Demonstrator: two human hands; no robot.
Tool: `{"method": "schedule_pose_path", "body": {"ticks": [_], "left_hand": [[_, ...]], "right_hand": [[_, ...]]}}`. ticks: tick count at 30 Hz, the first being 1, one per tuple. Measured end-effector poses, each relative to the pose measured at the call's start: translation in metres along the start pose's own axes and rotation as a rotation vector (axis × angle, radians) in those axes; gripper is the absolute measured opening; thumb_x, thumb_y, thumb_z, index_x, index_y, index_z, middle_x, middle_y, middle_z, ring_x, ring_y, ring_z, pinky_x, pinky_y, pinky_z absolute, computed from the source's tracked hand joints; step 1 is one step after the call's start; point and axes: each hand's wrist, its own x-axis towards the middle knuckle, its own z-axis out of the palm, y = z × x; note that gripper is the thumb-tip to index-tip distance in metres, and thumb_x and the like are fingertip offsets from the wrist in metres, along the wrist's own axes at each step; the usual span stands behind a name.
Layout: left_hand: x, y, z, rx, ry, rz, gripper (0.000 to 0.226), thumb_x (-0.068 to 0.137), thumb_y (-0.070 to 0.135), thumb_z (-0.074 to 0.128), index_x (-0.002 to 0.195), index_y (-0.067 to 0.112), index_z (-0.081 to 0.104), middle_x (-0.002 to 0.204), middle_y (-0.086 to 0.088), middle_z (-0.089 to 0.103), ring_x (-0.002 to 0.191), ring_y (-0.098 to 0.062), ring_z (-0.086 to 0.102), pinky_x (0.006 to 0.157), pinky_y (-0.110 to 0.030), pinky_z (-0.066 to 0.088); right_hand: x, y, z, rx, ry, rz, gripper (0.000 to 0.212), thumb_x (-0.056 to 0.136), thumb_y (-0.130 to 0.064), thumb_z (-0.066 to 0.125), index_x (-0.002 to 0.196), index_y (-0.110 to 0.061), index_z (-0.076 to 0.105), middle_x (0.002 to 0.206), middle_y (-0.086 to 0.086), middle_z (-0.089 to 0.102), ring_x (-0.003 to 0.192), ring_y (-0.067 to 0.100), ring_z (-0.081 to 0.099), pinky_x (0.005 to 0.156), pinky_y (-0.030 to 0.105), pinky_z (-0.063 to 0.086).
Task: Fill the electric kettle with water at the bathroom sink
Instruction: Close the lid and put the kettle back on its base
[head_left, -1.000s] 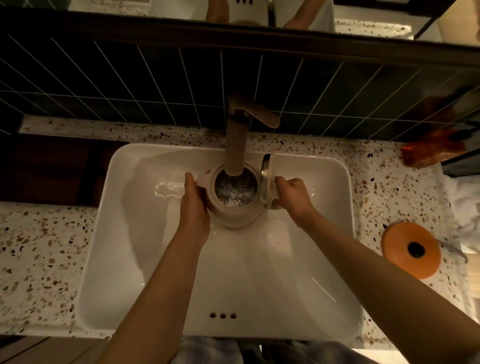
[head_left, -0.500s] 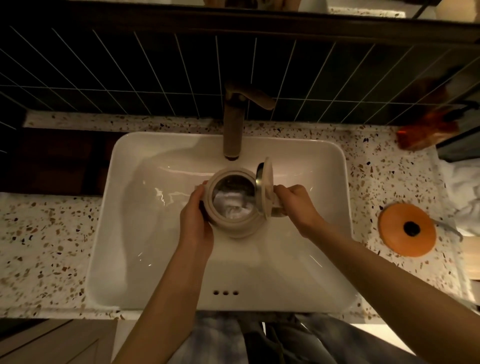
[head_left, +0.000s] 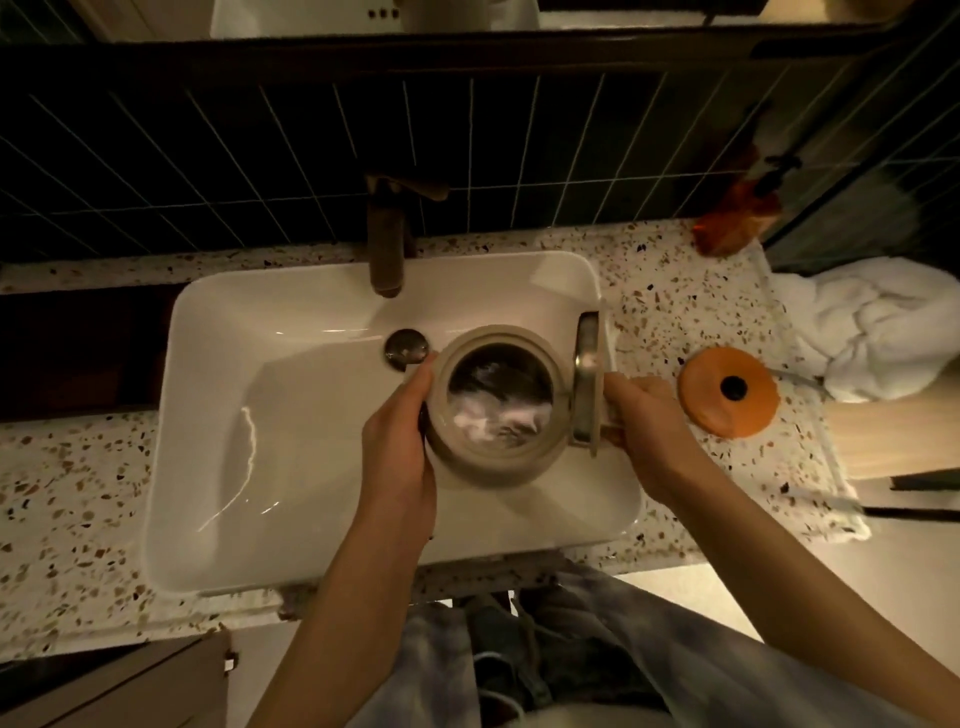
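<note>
A beige electric kettle (head_left: 493, 457) hangs over the right half of the white sink (head_left: 218, 415), its lid (head_left: 587, 384) standing open on the right side. Water glints inside it. My left hand (head_left: 400, 452) presses against the kettle's left wall. My right hand (head_left: 644, 431) grips its handle on the right. The brown faucet (head_left: 387, 244) stands at the back of the sink, its spout to the upper left of the kettle, apart from it. No stream of water shows under the spout.
The sink drain plug (head_left: 406, 345) shows just left of the kettle. An orange round kettle base (head_left: 727, 399) lies on the speckled counter (head_left: 67, 483) to the right. A white towel (head_left: 872, 332) and an orange bottle (head_left: 737, 218) sit at the far right.
The kettle has moved out from under the faucet spout, toward me and to the right, with both hands still on it. The drain plug has come into view.
</note>
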Motion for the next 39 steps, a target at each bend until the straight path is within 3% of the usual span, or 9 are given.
{"method": "schedule_pose_path", "body": {"ticks": [5, 7, 10, 15, 17, 24, 30, 34, 39], "left_hand": [[-0.026, -0.008, 0.033, 0.006, -0.105, -0.023, 0.049, 0.074, 0.038, 0.067, 0.114, 0.009, 0.073, 0.114, -0.006, 0.074, 0.111, -0.019, 0.066, 0.096, -0.03, 0.049], [-0.033, -0.015, 0.044, 0.021, -0.14, -0.037, 0.045, 0.075, 0.036, 0.068, 0.11, 0.009, 0.074, 0.109, -0.006, 0.075, 0.109, -0.02, 0.066, 0.099, -0.032, 0.048], [-0.042, -0.026, 0.059, 0.067, -0.206, -0.051, 0.04, 0.075, 0.035, 0.068, 0.105, 0.009, 0.076, 0.101, -0.003, 0.075, 0.104, -0.019, 0.065, 0.095, -0.032, 0.047], [-0.051, -0.043, 0.08, 0.141, -0.27, -0.081, 0.052, 0.074, 0.033, 0.069, 0.117, 0.003, 0.07, 0.128, -0.017, 0.064, 0.126, -0.029, 0.055, 0.109, -0.039, 0.041], [-0.053, -0.049, 0.086, 0.173, -0.291, -0.087, 0.06, 0.068, 0.039, 0.069, 0.117, 0.006, 0.07, 0.129, -0.017, 0.064, 0.127, -0.029, 0.055, 0.112, -0.043, 0.037], [-0.05, -0.062, 0.096, 0.249, -0.271, -0.058, 0.049, 0.075, 0.031, 0.069, 0.12, 0.01, 0.07, 0.132, -0.013, 0.063, 0.126, -0.025, 0.056, 0.106, -0.037, 0.043], [-0.048, -0.055, 0.097, 0.439, -0.256, 0.092, 0.019, 0.091, 0.019, 0.061, 0.104, 0.018, 0.075, 0.11, -0.001, 0.074, 0.11, -0.016, 0.064, 0.107, -0.046, 0.044], [-0.056, -0.037, 0.105, 0.605, -0.182, 0.349, 0.031, 0.091, 0.006, 0.06, 0.111, 0.028, 0.067, 0.116, 0.012, 0.067, 0.118, -0.008, 0.057, 0.108, -0.043, 0.044], [-0.094, -0.011, 0.131, 0.622, -0.558, 0.547, 0.024, 0.095, 0.019, 0.056, 0.115, 0.03, 0.064, 0.12, 0.012, 0.067, 0.113, -0.012, 0.063, 0.099, -0.042, 0.052]], "right_hand": [[-0.03, 0.003, -0.042, 0.081, 0.107, 0.011, 0.032, 0.086, -0.031, 0.061, 0.071, -0.003, 0.058, 0.084, 0.023, 0.057, 0.072, 0.034, 0.058, 0.071, 0.044, 0.053], [-0.04, 0.007, -0.056, 0.101, 0.144, 0.021, 0.039, 0.078, -0.04, 0.064, 0.084, -0.001, 0.063, 0.084, 0.022, 0.057, 0.074, 0.032, 0.057, 0.068, 0.038, 0.053], [-0.052, 0.016, -0.08, 0.115, 0.188, 0.036, 0.035, 0.091, -0.025, 0.058, 0.09, 0.009, 0.064, 0.08, 0.022, 0.061, 0.074, 0.028, 0.062, 0.054, 0.025, 0.053], [-0.067, 0.03, -0.107, 0.155, 0.277, 0.081, 0.029, 0.091, -0.016, 0.058, 0.068, 0.0, 0.066, 0.067, 0.019, 0.064, 0.063, 0.023, 0.065, 0.053, 0.029, 0.054], [-0.07, 0.036, -0.113, 0.145, 0.302, 0.099, 0.031, 0.09, -0.017, 0.059, 0.076, 0.008, 0.068, 0.08, 0.034, 0.064, 0.072, 0.032, 0.065, 0.063, 0.037, 0.056], [-0.07, 0.045, -0.124, 0.135, 0.275, 0.096, 0.037, 0.093, -0.004, 0.052, 0.089, 0.032, 0.055, 0.076, 0.035, 0.051, 0.066, 0.032, 0.058, 0.046, 0.017, 0.051], [-0.067, 0.044, -0.125, 0.123, 0.259, 0.09, 0.037, 0.094, -0.002, 0.048, 0.091, 0.035, 0.05, 0.08, 0.044, 0.047, 0.064, 0.028, 0.057, 0.045, 0.015, 0.05], [-0.065, 0.047, -0.127, 0.125, 0.268, 0.1, 0.038, 0.094, -0.002, 0.048, 0.089, 0.036, 0.047, 0.077, 0.036, 0.047, 0.054, 0.02, 0.059, 0.044, 0.014, 0.049], [-0.063, 0.048, -0.125, 0.092, 0.291, 0.107, 0.04, 0.094, -0.007, 0.049, 0.089, 0.033, 0.05, 0.078, 0.044, 0.047, 0.05, 0.012, 0.066, 0.046, 0.019, 0.051]]}}
